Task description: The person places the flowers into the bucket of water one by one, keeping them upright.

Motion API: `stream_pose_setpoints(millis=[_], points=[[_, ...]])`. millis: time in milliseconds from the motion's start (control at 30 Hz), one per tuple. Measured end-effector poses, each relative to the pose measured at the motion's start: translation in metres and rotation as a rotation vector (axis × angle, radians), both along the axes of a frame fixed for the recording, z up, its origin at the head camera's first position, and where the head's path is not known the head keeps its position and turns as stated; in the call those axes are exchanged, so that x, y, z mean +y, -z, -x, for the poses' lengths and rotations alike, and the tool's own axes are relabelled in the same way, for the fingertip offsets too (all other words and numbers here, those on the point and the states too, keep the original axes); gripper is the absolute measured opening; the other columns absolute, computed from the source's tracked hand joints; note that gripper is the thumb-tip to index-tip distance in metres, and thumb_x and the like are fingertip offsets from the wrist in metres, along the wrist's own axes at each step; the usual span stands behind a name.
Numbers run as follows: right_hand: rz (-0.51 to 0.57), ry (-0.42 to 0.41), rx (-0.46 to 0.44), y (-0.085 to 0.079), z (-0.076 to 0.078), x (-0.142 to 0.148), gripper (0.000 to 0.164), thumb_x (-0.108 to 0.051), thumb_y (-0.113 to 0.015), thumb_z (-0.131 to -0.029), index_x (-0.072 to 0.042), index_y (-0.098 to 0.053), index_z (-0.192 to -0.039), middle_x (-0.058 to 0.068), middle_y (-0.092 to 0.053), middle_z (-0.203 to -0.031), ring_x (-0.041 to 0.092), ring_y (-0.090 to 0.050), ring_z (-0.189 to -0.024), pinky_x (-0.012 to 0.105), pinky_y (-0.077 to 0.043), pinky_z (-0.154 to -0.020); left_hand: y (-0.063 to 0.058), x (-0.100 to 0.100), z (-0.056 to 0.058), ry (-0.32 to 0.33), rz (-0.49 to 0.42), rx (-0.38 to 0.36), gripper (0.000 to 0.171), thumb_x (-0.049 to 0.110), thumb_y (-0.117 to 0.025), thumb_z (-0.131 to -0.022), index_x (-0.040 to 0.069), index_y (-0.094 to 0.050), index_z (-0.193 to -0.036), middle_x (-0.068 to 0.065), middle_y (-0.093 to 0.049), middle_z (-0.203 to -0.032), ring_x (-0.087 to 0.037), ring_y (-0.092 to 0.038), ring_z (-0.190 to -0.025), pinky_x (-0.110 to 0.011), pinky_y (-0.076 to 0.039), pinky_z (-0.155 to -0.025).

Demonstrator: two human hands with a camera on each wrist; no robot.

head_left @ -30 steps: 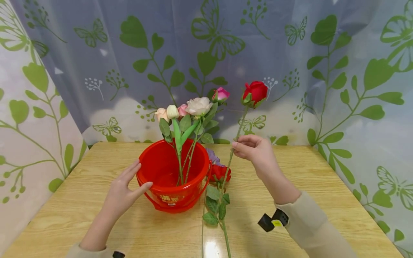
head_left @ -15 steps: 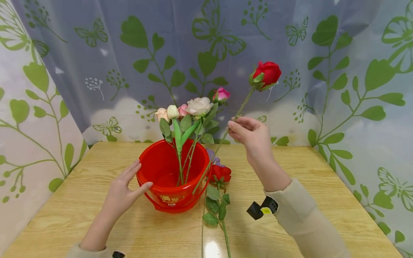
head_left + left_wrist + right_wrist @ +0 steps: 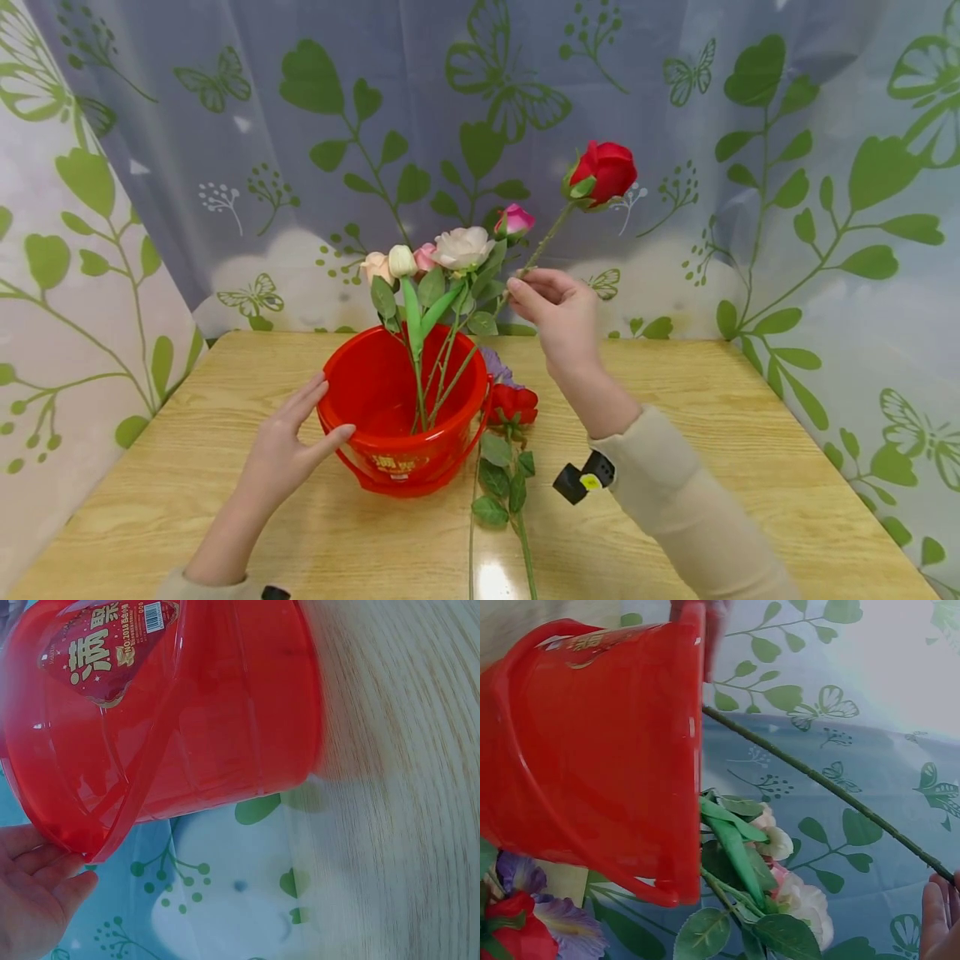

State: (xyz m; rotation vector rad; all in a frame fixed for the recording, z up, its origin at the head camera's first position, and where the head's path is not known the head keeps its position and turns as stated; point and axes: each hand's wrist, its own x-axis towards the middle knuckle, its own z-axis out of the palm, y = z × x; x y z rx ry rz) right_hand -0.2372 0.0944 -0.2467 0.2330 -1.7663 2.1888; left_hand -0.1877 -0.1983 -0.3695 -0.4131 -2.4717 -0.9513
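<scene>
In the head view my right hand [image 3: 558,312] pinches the green stem of a red rose [image 3: 603,173], with the bloom up and to the right. The stem slants down into the red bucket [image 3: 375,454]; the right wrist view shows this stem [image 3: 810,774] running past the rim. My left hand [image 3: 281,450] touches the left of the bucket's rim with fairly straight fingers and thumb apart. Inside the bucket lean several artificial flowers, among them a white one [image 3: 463,247], a cream tulip [image 3: 402,260] and a pink rosebud [image 3: 514,219].
Right of the bucket, another red rose [image 3: 513,403] lies on the wooden table [image 3: 675,400], its stem toward the front edge. A purple flower [image 3: 497,367] lies behind it. A patterned curtain [image 3: 420,100] hangs behind the table.
My right hand has raised the rose and moved left, bringing its stem's lower end from in front of the bucket over the rim and inside. My left hand stays at the rim.
</scene>
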Motion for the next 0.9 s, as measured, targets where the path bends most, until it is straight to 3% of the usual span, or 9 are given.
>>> stream_pose_setpoints(millis=[267, 467, 667, 900], points=[[-0.138, -0.018, 0.009, 0.017, 0.004, -0.011, 0.017, -0.002, -0.063, -0.080, 0.011, -0.061, -0.091, 0.011, -0.063, -0.079, 0.013, -0.061, -0.065, 0.040, -0.050, -0.075, -0.001, 0.001, -0.001, -0.004, 0.002, -0.004, 0.063, 0.026, -0.071, -0.074, -0.007, -0.048, -0.122, -0.019, -0.043, -0.129, -0.039, -0.038, -0.116, -0.058, -0.034, -0.088], [-0.263, -0.018, 0.029, 0.032, 0.007, -0.017, 0.015, -0.004, -0.064, -0.079, 0.007, -0.065, -0.090, 0.015, -0.064, -0.083, 0.022, -0.062, -0.072, 0.037, -0.051, -0.072, -0.003, 0.002, -0.003, -0.003, -0.001, -0.010, 0.062, 0.026, -0.071, -0.075, -0.006, -0.048, -0.123, -0.019, -0.043, -0.129, -0.039, -0.038, -0.117, -0.058, -0.034, -0.088], [-0.343, -0.026, 0.021, 0.043, 0.009, -0.022, 0.015, -0.007, -0.066, -0.079, 0.004, -0.066, -0.089, 0.012, -0.065, -0.081, 0.016, -0.061, -0.070, 0.029, -0.051, -0.064, -0.001, 0.000, -0.001, -0.002, 0.001, -0.021, 0.064, 0.028, -0.071, -0.075, -0.007, -0.047, -0.123, -0.019, -0.042, -0.130, -0.039, -0.037, -0.117, -0.058, -0.034, -0.088], [-0.433, -0.016, 0.042, 0.052, 0.008, -0.029, 0.018, -0.007, -0.067, -0.078, 0.004, -0.066, -0.092, 0.011, -0.065, -0.082, 0.019, -0.060, -0.075, 0.028, -0.050, -0.062, 0.000, -0.001, 0.002, -0.001, 0.010, -0.028, 0.065, 0.030, -0.070, -0.075, -0.007, -0.047, -0.124, -0.019, -0.042, -0.131, -0.040, -0.037, -0.118, -0.058, -0.035, -0.088]])
